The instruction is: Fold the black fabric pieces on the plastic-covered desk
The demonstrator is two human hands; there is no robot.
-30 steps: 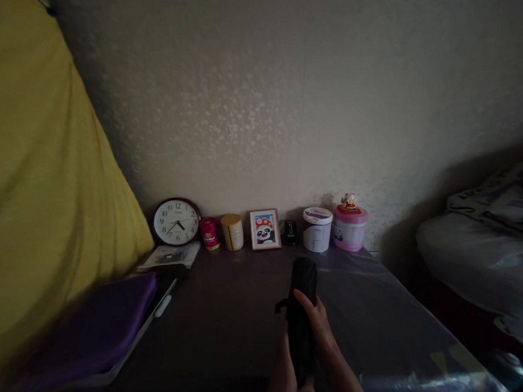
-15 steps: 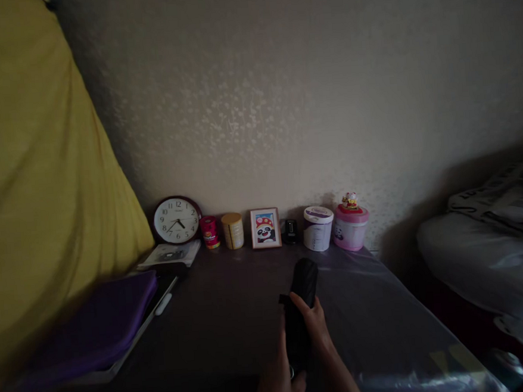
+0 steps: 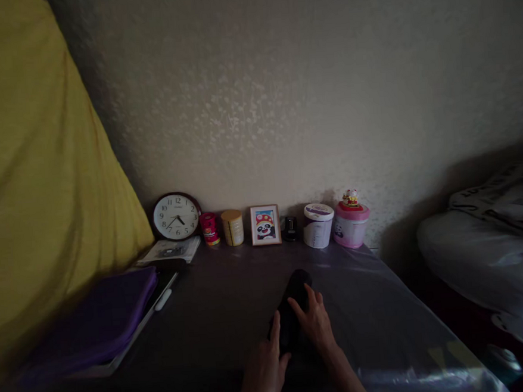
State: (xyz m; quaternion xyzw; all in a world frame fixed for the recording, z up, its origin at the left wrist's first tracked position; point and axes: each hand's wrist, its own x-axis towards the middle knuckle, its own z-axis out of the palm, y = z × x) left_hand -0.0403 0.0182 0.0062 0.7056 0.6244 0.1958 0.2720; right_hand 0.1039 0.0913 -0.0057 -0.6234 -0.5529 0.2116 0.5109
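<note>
A dark, compact folded umbrella (image 3: 292,313) lies slanted over the near middle of the table, its far end pointing to the back right. My left hand (image 3: 267,358) grips its near left side, index finger stretched along it and thumb by the lower end. On the other side, my right hand (image 3: 314,319) curls its fingers over the upper part. The low light hides the umbrella's details, and its near end is partly lost between my hands.
Along the wall stand a clock (image 3: 176,216), a pink can (image 3: 209,228), a yellow canister (image 3: 232,228), a framed panda picture (image 3: 265,225) and two tubs, one white (image 3: 318,226), one pink (image 3: 351,228). A purple case (image 3: 95,321) lies left, beside a yellow curtain (image 3: 40,175).
The umbrella has come lower and nearer the tabletop, its far end shifting slightly left. My left hand has moved left and up along it; my right hand's fingers now lie over its top.
</note>
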